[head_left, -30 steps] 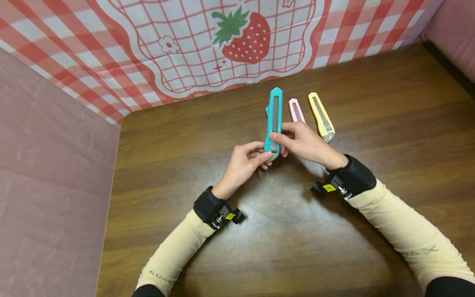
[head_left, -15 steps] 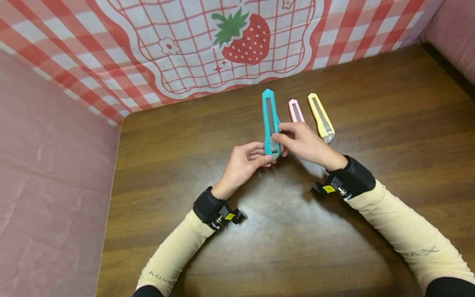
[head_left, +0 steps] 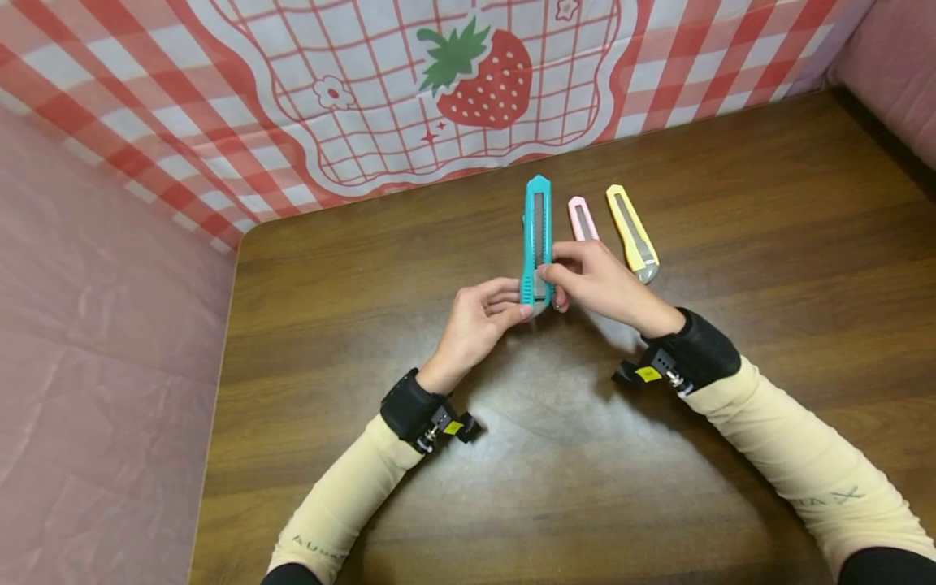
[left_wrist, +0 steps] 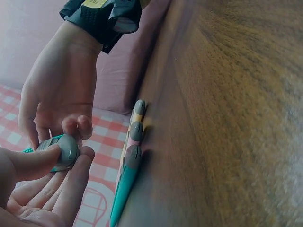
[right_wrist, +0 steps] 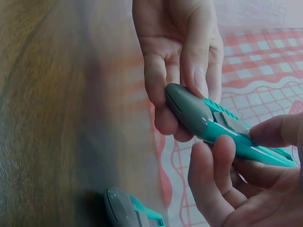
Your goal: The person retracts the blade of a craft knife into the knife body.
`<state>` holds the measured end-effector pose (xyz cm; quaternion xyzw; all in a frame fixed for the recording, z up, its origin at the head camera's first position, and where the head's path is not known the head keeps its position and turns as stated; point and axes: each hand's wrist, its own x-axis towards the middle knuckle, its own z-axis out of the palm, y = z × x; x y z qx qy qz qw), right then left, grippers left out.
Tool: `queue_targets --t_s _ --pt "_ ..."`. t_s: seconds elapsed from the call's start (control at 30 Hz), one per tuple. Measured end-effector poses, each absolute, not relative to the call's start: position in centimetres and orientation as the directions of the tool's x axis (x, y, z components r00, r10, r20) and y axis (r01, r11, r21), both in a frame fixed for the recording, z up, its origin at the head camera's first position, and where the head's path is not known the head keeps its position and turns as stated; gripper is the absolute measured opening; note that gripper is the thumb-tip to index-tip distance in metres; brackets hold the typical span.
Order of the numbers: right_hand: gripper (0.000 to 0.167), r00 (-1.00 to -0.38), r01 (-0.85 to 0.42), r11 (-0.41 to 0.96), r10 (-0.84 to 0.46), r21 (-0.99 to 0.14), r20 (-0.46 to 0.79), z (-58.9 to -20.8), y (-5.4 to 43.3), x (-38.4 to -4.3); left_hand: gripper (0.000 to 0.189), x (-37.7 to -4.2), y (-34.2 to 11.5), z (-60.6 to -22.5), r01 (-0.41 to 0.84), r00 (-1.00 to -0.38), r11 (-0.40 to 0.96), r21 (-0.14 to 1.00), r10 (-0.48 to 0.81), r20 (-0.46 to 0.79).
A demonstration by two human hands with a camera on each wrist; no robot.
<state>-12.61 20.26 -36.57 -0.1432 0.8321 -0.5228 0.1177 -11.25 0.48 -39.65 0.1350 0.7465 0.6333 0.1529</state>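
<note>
A teal utility knife with a grey end cap is held up between both hands. My left hand pinches the grey cap end, thumb on top and fingers beneath. With thumb and fingers my right hand grips the knife's side, the thumb on its slider. Behind it a second teal utility knife lies on the table, mostly hidden in the head view. Right of that lie a small pink utility knife, partly covered by my right hand, and a yellow utility knife.
The brown wooden table extends under both arms. A red-and-white checked cloth with a strawberry print hangs along its back edge. Pink fabric covers the left side, and more is at the far right.
The held teal utility knife's far end has swung left, then partly back to the right. Both hands stay nearly in place on it. The pink and yellow knives have not moved.
</note>
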Motion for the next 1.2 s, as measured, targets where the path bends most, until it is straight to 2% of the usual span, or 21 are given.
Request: queue_targets --t_s 0.33,0.9,1.2 --pt "0.016 -0.939 -0.046 0.372 -0.334 -0.927 -0.087 -36.78 19.87 -12.54 0.029 -11.34 0.56 -39.88 -0.002 -0.926 0.192 0.981 0.371 -0.074" --pt "0.015 -0.951 -0.009 0.345 -0.292 -0.939 -0.098 -36.86 19.59 -12.18 0.026 -11.26 0.59 -40.1 0.031 -0.936 0.19 0.981 0.349 -0.038" --pt "0.014 -0.948 -0.012 0.329 -0.305 -0.944 -0.094 -36.82 19.44 -11.89 0.028 -11.2 0.66 -40.29 -0.003 -0.94 0.175 0.985 0.336 -0.062"
